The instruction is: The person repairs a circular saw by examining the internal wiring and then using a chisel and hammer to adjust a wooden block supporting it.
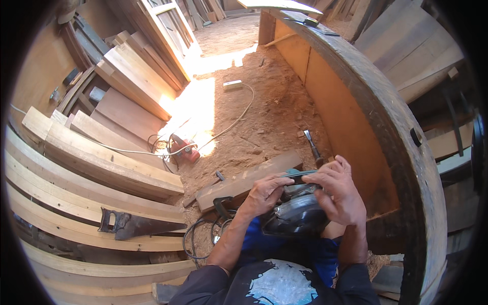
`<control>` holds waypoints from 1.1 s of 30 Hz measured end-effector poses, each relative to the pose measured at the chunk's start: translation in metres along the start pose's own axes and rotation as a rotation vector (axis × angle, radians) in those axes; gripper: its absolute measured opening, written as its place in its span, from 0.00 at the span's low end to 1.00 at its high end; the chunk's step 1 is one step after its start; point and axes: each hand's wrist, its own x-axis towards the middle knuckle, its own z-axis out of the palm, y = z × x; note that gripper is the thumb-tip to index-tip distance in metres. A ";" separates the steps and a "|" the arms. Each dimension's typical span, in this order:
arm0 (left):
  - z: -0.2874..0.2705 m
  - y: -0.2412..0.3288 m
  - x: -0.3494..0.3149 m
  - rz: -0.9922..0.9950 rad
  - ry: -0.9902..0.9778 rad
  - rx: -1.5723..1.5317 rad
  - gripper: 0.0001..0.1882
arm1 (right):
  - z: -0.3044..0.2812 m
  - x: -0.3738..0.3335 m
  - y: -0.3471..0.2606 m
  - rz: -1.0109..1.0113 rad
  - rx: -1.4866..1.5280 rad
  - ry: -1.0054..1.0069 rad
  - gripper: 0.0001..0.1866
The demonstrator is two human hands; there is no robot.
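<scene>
A black and grey power tool (297, 213) with a rounded metallic body rests on my lap; its exact kind is unclear. Across its far side runs a thin dark strip (303, 173) with teal beside it. My left hand (268, 194) has its fingers closed at the strip's left end. Opposite, my right hand (336, 190) pinches the right end between thumb and fingers. Just beyond my right hand lies a chisel (312, 146), its bright blade pointing away. A thick wooden plank (246, 181) lies on the floor in front of my left hand, beside a black clamp (222, 207).
A handsaw (137, 224) lies on stacked timber (101, 203) at the left. On the sawdust-covered floor (274, 107) are a red power tool (185, 151), looped cables and a white socket block (233, 85). A long workbench (391, 112) curves along my right.
</scene>
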 end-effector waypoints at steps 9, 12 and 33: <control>0.003 0.001 0.003 -0.004 0.007 -0.059 0.21 | 0.033 0.012 -0.010 -0.191 -0.386 -0.132 0.03; 0.002 0.001 0.001 -0.022 -0.006 -0.064 0.23 | 0.029 0.011 -0.010 -0.209 -0.357 -0.105 0.03; 0.008 -0.008 0.001 -0.072 0.007 -0.117 0.18 | 0.017 0.007 0.008 -0.101 -0.315 -0.034 0.05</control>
